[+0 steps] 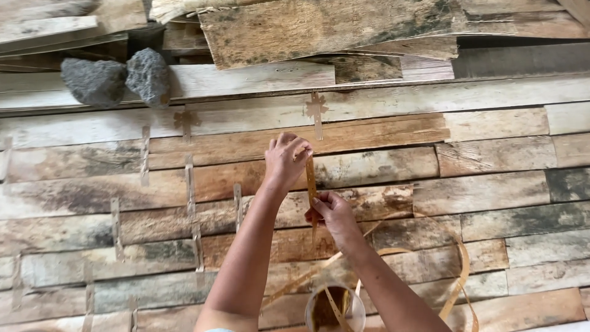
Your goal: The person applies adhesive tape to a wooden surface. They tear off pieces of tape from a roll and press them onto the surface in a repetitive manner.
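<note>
Head view: cup point(335, 310) holds brown liquid, strips.

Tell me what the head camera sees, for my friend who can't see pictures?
Two bare hands, left hand above right hand, hold a thin tan strip upright over a surface of weathered wooden planks. A small cup with strips in it sits below, and two grey rocks lie at top left.
</note>
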